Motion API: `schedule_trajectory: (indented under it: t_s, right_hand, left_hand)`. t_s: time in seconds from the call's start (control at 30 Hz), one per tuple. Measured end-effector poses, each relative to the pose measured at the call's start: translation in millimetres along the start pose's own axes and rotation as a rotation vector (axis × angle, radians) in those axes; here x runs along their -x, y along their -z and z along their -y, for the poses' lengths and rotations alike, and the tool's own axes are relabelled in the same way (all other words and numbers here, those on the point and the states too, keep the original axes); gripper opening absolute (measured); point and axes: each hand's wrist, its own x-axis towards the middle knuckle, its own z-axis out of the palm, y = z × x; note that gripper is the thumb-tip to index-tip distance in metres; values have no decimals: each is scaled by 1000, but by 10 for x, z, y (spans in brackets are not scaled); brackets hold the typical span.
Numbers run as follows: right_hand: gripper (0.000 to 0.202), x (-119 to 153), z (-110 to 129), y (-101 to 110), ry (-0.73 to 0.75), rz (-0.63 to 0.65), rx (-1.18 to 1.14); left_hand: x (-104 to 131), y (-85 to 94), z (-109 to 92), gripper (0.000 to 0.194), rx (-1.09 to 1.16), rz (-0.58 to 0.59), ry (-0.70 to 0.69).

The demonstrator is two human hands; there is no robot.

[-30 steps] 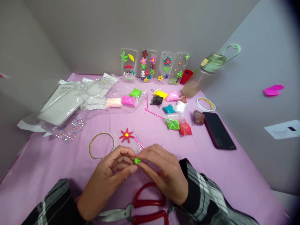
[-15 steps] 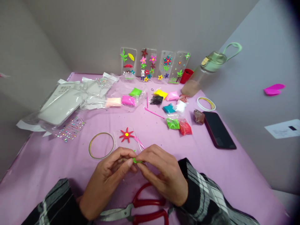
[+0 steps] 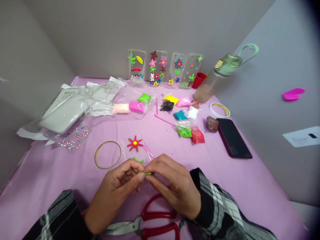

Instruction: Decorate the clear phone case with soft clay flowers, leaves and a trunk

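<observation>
Between the fingertips of my left hand [image 3: 120, 190] and my right hand [image 3: 172, 185] is a small piece of green clay [image 3: 148, 173]. Both hands are closed in a pinch on it, and fingers hide most of it. Just beyond them lies a clear phone case [image 3: 143, 151] bearing a red clay flower [image 3: 135, 143] with a yellow centre. A green clay strip [image 3: 138, 160] shows on the case below the flower. A pink modelling tool [image 3: 149, 151] lies at the case's right edge. Under my hands rest scissors [image 3: 160, 216] with red handles.
Several decorated clear cases [image 3: 158, 70] stand against the back wall. Clay packets [image 3: 184, 131] lie at centre right, near a phone [image 3: 234, 138] and a bottle [image 3: 207, 83]. Left are bagged cases [image 3: 65, 113], a gem sheet [image 3: 76, 137] and a tape roll [image 3: 95, 156].
My left fingertips have shifted slightly right, closer to the right ones, and less of the held green clay shows. More of the green strip on the case is now visible.
</observation>
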Motion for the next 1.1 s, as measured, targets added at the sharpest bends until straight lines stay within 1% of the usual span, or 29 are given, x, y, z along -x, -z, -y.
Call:
schedule_trajectory:
  t_s: [0.07, 0.17, 0.23, 0.3, 0.4, 0.5, 0.57, 0.7, 0.83, 0.9, 1.0, 1.07, 1.1]
  right_hand:
    - [12, 3, -16, -10, -3, 21, 11]
    - [9, 4, -25, -21, -4, 30, 17]
    - [11, -6, -10, -14, -48, 9, -14]
    - [12, -26, 14, 8, -151, -25, -81]
    - [12, -65, 30, 50, -344, -82, -241]
    - [12, -86, -3, 75, -456, -104, -419]
    - [12, -85, -33, 79, -466, -104, -485]
    - [15, -74, -54, 72, -433, -90, -492]
    - [12, -77, -33, 60, -462, -72, -496]
    - [13, -76, -29, 53, -466, -85, -487]
    - [5, -65, -39, 44, -482, -112, -458]
    - [13, -55, -51, 41, -519, -117, -511]
    - [18, -52, -56, 41, -538, -115, -551]
  left_hand:
    - [1, -4, 9, 18, -33, 27, -6]
    - [2, 0, 22, 19, -81, 54, -50]
    - [1, 9, 21, 19, -110, 53, -75]
    - [0, 23, 14, 20, -117, 32, -71]
    - [3, 53, 12, 19, -85, -32, -51]
    - [16, 78, 23, 14, -42, -94, -64]
    - [28, 84, 31, 15, -7, -126, -70]
    - [39, 88, 39, 17, 47, -164, -72]
    - [29, 91, 53, 13, 84, -129, -36]
    - [22, 79, 56, 14, 111, -109, -6]
    - [15, 57, 50, 16, 129, -72, 32]
    - [19, 60, 46, 15, 113, -64, 15]
    - [25, 70, 47, 16, 96, -79, -6]
